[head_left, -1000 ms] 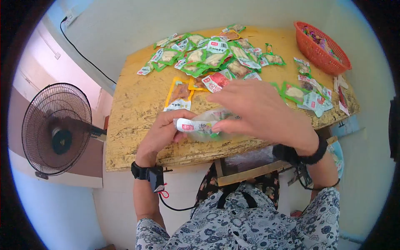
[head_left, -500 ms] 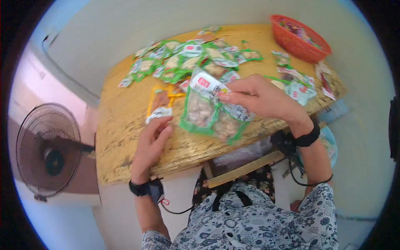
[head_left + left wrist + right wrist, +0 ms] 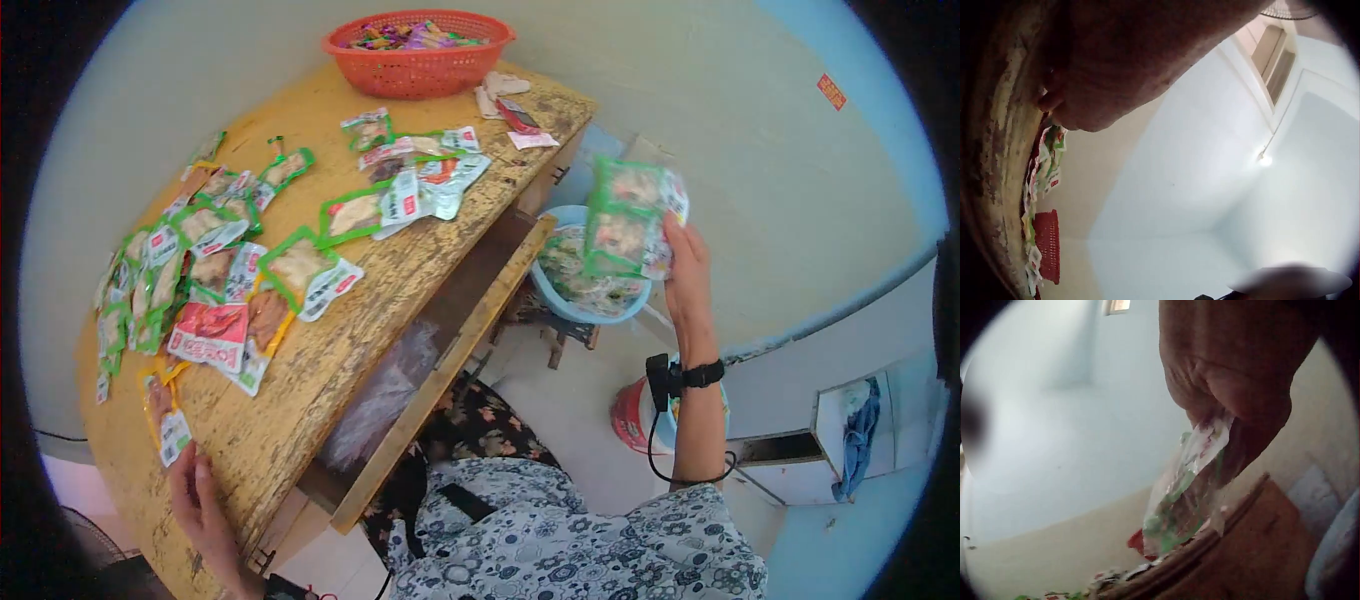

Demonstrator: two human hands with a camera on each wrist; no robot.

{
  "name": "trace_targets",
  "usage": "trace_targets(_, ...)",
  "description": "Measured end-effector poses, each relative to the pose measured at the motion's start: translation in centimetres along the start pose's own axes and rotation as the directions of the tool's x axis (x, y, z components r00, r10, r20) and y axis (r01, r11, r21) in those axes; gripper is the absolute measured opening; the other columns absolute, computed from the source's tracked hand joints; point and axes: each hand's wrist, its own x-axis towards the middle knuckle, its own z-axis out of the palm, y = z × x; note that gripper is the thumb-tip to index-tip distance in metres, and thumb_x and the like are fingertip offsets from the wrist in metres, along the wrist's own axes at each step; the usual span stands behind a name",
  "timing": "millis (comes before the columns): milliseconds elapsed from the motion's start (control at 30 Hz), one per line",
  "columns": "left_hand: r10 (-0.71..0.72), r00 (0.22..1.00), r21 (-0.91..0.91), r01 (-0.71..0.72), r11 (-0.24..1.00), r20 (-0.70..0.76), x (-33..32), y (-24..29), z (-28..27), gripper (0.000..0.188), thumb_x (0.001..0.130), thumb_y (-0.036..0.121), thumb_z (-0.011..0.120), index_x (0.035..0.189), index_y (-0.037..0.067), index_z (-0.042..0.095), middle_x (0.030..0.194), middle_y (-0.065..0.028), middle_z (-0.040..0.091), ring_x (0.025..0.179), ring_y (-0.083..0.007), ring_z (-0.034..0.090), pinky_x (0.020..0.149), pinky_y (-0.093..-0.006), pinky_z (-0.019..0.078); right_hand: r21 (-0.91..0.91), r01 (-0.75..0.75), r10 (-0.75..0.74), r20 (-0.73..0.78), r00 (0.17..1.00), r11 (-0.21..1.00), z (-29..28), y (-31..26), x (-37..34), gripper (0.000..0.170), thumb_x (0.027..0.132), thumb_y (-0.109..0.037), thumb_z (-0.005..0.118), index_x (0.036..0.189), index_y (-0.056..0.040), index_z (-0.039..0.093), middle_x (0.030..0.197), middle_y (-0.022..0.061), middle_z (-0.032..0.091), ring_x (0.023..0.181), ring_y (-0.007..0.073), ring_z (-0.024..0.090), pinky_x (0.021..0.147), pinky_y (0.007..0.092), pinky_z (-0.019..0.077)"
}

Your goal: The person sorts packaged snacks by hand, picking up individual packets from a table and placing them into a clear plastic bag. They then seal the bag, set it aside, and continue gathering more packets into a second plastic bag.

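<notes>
My right hand (image 3: 686,265) pinches the edge of a clear bag of snack packets (image 3: 625,215) with green borders and pale food inside. It hangs over a blue basin (image 3: 585,300) of similar bagged packets beside the table. In the right wrist view, fingers grip the crumpled top of the bag (image 3: 1188,487). My left hand (image 3: 205,510) lies on the table near its front left edge, fingers loosely extended. Its fingertips are right at the white end of a yellow-edged packet (image 3: 166,415). In the left wrist view the left hand (image 3: 1110,69) is dark and mostly in shadow.
A pile of green-edged packets (image 3: 200,225) covers the worn yellow table's (image 3: 330,370) left side. Behind stands a red basket (image 3: 420,75) of small wrapped items. A drawer (image 3: 450,370) juts out at the front, and a red bucket (image 3: 630,415) sits on the floor.
The head view has turned right. My right hand has carried the bag from over the table to above the basin. My left hand has let go of the bag and stays at the table.
</notes>
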Motion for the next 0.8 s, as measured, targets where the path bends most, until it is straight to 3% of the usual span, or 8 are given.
trace_targets(100,0.012,1.0,0.047,-0.012,0.999,-0.001,0.2,-1.2,-0.3,0.035,0.107,0.013,0.053,0.137,-0.005,0.059,0.129,-0.012,0.063,0.117,-0.0174,0.058,0.105,-0.0311,0.0437,0.005,0.021,-0.019,-0.202,0.979,1.0,-7.3,7.3,2.5,0.028,0.106,-0.026,0.059,0.114,-0.0004,0.07,0.099,0.0006,0.07,0.086,0.0086,0.064,0.076,0.0287,0.0528)
trace_targets(200,-0.012,1.0,0.026,0.012,1.0,-0.012,0.0,-2.4,-0.7,0.038,0.106,0.021,0.056,0.134,-0.004,0.061,0.135,-0.0122,0.062,0.126,-0.0217,0.054,0.111,-0.0335,0.0384,-0.027,-0.1,0.09,-0.253,0.963,0.995,-11.1,13.0,2.2,0.026,0.107,-0.024,0.058,0.113,-0.0017,0.068,0.101,0.0012,0.069,0.086,0.0099,0.065,0.075,0.0308,0.0544)
trace_targets(300,-0.017,0.999,0.139,0.024,0.99,-0.051,-0.2,-1.0,-0.3,0.039,0.106,0.021,0.056,0.135,-0.005,0.06,0.137,-0.0131,0.061,0.128,-0.0225,0.053,0.113,-0.0346,0.0378,0.105,-0.252,0.273,-0.296,0.915,0.962,-13.9,20.2,2.4,0.022,0.106,-0.024,0.059,0.11,-0.0033,0.066,0.103,0.0038,0.069,0.087,0.0145,0.067,0.075,0.0349,0.056)
trace_targets(400,-0.091,0.995,0.127,0.097,0.987,-0.047,0.1,-0.1,-0.2,0.041,0.105,0.022,0.058,0.136,-0.004,0.061,0.137,-0.0146,0.061,0.127,-0.0232,0.053,0.113,-0.0353,0.0384,0.281,-0.308,0.391,-0.319,0.863,0.909,-13.5,24.7,2.6,0.021,0.105,-0.023,0.059,0.11,-0.0036,0.066,0.1,0.0034,0.069,0.086,0.014,0.067,0.076,0.0339,0.0561)
trace_targets(500,0.098,0.994,0.29,-0.08,0.954,-0.05,-0.6,3.8,1.4,0.035,0.103,0.023,0.064,0.129,0.0,0.068,0.129,-0.0161,0.068,0.117,-0.0266,0.061,0.105,-0.0401,0.0457,0.333,-0.364,0.476,-0.37,0.798,0.87,-12.4,27.1,4.5,0.021,0.103,-0.023,0.06,0.109,-0.0037,0.066,0.097,0.0044,0.068,0.084,0.0145,0.065,0.074,0.0338,0.0546)
trace_targets(600,0.036,0.997,0.294,-0.014,0.956,-0.071,-0.5,4.5,2.1,0.034,0.105,0.022,0.062,0.126,-0.003,0.068,0.123,-0.0152,0.07,0.113,-0.0259,0.062,0.102,-0.0384,0.0473,0.331,-0.322,0.424,-0.307,0.852,0.887,-12.1,30.3,8.1,0.021,0.101,-0.024,0.062,0.102,-0.003,0.066,0.094,0.0044,0.066,0.08,0.0148,0.062,0.069,0.0338,0.0506)
trace_targets(700,-0.064,0.992,0.28,0.091,0.956,-0.104,-0.5,5.7,2.9,0.035,0.104,0.022,0.063,0.127,-0.004,0.068,0.121,-0.0151,0.07,0.111,-0.0259,0.062,0.1,-0.0374,0.048,0.017,-0.26,0.248,-0.356,0.901,0.966,-12.8,35.9,12.3,0.02,0.102,-0.024,0.061,0.102,-0.0043,0.063,0.098,0.0068,0.067,0.09,0.0216,0.067,0.075,0.0412,0.0564)
trace_targets(800,-0.01,0.993,0.357,0.05,0.933,-0.115,-0.5,6.3,3.2,0.036,0.104,0.024,0.063,0.127,-0.004,0.068,0.119,-0.015,0.07,0.11,-0.0259,0.062,0.099,-0.037,0.0485,0.173,-0.232,0.282,-0.377,0.882,0.957,-10.4,34.7,14.6,0.018,0.1,-0.022,0.064,0.096,-0.0041,0.064,0.096,0.0083,0.067,0.086,0.0219,0.066,0.073,0.042,0.0535)
